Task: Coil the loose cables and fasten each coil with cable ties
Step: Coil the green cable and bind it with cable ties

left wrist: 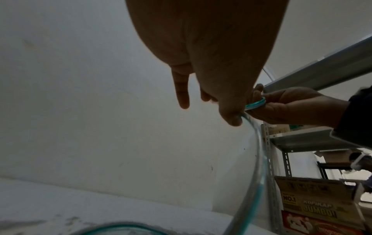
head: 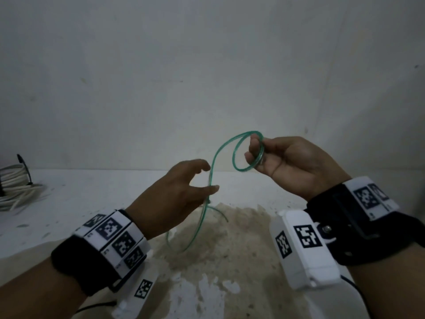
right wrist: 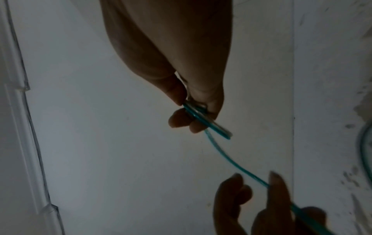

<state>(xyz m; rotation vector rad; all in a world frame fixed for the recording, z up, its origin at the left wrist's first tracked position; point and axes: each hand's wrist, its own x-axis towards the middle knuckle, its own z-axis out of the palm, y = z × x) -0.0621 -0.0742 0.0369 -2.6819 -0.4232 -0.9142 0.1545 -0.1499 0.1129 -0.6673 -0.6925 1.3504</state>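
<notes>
A thin green cable (head: 212, 162) hangs in the air in front of a white wall. My right hand (head: 258, 155) pinches a small coil (head: 239, 155) of it between thumb and fingers, seen close up in the right wrist view (right wrist: 193, 111). From the coil the cable (right wrist: 231, 163) arcs down to my left hand (head: 207, 178), lower and to the left. Its fingers are spread and relaxed, and the cable (left wrist: 259, 151) slides against the thumb (left wrist: 231, 117). Below that, the loose length (head: 184, 238) loops down onto the surface.
A bundle of white cable (head: 13, 185) with a black tie lies at the far left. The white surface has a brown stained patch (head: 230, 238) under my hands. A metal shelf (left wrist: 302, 138) with cardboard boxes (left wrist: 314, 206) stands to the right.
</notes>
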